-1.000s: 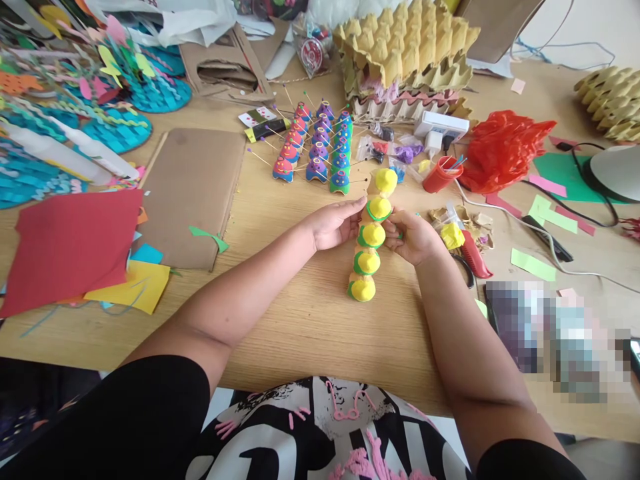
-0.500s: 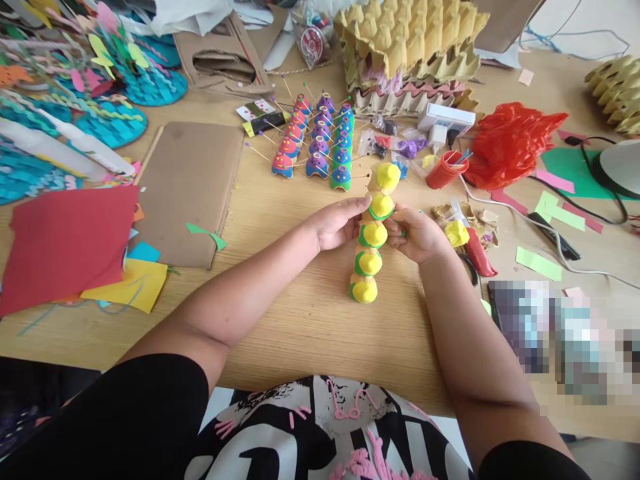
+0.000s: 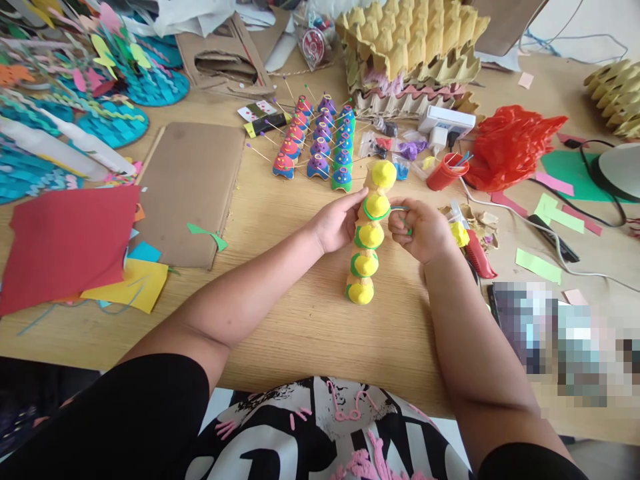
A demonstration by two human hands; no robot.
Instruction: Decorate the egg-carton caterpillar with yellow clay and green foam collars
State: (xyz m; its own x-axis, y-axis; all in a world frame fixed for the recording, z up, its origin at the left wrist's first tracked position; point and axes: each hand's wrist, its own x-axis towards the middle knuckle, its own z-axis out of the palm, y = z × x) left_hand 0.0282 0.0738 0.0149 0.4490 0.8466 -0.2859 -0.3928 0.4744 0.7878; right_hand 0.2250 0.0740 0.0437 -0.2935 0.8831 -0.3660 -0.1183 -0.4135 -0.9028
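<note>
My left hand [image 3: 341, 223] grips the left side of an egg carton strip [image 3: 371, 236], near its second bump from the far end. Yellow clay caps the strip's bumps, and green clay edges several of them. At the strip's right side, my right hand [image 3: 420, 230] is closed around a thin light-blue stick [image 3: 399, 208], its tip against or close to the second bump. A bit of green clay [image 3: 410, 232] shows at the right hand's fingers. Beyond the strip stand three decorated carton strips, red [image 3: 291, 147], purple [image 3: 319, 147] and blue-green [image 3: 343, 157], with pins sticking out.
A red cup of sticks [image 3: 447, 171], a red plastic bag [image 3: 517, 147] and a red-handled cutter [image 3: 480, 253] lie to the right. Egg trays [image 3: 415, 40] are stacked at the back. Cardboard [image 3: 193, 193] and red paper [image 3: 65, 247] lie left. A white cable [image 3: 520, 207] crosses the right side.
My right hand has drawn slightly right from the strip, and the blue stick and green clay now show more plainly. The strip has shifted a little left in my left hand.
</note>
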